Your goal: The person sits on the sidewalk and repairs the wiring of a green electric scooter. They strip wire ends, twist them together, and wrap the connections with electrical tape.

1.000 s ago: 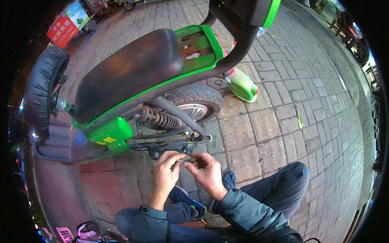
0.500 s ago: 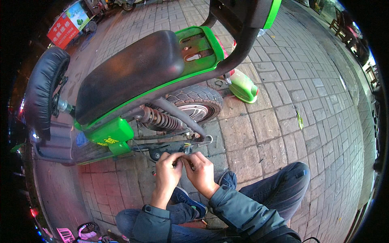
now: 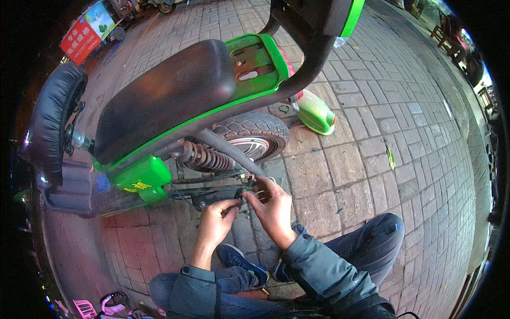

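A green and black electric scooter [image 3: 175, 114] stands in front of me, with its rear wheel [image 3: 252, 135] and coil spring [image 3: 210, 158] exposed. Below the spring runs a dark swingarm [image 3: 194, 195]. My left hand [image 3: 218, 222] is closed in a pinch beside that arm; its fingertips meet a small dark piece I cannot make out. Just right of it, my right hand [image 3: 275, 211] has its thumb and fingers curled together around thin wires [image 3: 258, 195] near the wheel's axle. The fingers partly cover the wires' ends.
A green and white rear mudguard [image 3: 317, 112] rests behind the wheel on the brick paving [image 3: 366, 175]. A dark padded backrest [image 3: 61, 119] rises at the left. My shoes [image 3: 239, 263] and bent knee [image 3: 390, 228] are close below. A pink child's bike [image 3: 111, 304] is at lower left.
My hands, pressed together before, have come apart. The right one has moved up and right toward the axle; the left has shifted slightly left and down. The view has shifted slightly.
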Demonstrator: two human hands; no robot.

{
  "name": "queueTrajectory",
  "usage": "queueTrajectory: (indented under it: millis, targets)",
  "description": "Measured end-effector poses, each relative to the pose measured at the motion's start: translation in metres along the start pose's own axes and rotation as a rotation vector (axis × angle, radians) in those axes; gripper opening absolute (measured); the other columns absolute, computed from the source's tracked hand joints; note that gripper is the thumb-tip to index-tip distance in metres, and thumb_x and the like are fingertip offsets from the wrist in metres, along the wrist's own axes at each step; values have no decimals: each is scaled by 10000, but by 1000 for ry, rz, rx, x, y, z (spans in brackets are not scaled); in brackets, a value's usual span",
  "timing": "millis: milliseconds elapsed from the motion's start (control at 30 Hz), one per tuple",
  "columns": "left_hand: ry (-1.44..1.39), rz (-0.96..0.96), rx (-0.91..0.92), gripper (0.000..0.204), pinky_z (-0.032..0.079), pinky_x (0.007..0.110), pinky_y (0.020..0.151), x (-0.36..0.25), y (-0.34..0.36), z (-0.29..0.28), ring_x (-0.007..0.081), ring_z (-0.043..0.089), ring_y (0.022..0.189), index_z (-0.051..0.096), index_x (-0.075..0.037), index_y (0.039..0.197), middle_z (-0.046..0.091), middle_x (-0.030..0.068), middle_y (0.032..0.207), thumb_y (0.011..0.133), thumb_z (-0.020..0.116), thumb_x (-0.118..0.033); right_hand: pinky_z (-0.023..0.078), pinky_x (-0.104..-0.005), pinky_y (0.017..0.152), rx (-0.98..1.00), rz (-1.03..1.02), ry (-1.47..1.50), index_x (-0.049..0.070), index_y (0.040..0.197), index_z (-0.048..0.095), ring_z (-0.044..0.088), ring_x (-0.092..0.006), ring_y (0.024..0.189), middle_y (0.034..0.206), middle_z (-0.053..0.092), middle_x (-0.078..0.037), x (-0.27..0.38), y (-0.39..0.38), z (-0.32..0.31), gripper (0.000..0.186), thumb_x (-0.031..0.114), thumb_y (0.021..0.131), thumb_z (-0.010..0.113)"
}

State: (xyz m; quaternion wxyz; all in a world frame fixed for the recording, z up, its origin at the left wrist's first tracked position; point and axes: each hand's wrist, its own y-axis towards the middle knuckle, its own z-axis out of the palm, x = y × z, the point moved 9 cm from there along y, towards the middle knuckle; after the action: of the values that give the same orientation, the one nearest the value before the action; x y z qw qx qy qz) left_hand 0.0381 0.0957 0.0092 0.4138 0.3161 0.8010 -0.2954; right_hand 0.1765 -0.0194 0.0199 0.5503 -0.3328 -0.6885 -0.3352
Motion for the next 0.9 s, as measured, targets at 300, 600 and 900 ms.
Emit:
queueTrajectory:
  millis: [300, 600, 900]
  targets:
    - [266, 221, 73, 192, 581, 338, 719, -20, -4, 6, 236, 756, 840, 747, 3, 1098, 766, 164, 982, 922, 669, -5, 555, -261, 626, 18, 345, -17, -44, 938, 700, 680, -94, 673, 761, 716, -50, -54, -24, -4, 147, 103, 945, 703]
    - [-91, 18, 3, 178, 592, 337, 723, 2, 8, 8, 211, 772, 845, 728, 3, 1103, 768, 168, 929, 950, 640, -16, 542, -312, 624, 53, 312, 152, -30, 982, 702, 679, -138, 649, 736, 713, -103, -67, -19, 43, 149, 115, 962, 674]
    - [22, -152, 101, 225, 623, 308, 645, 11, 4, 1, 203, 771, 843, 730, 16, 1169, 778, 149, 973, 998, 605, -57, 541, -305, 648, 277, 327, 62, -56, 1004, 727, 677, -115, 726, 804, 748, -100, -80, -7, 72, 212, 148, 950, 712]
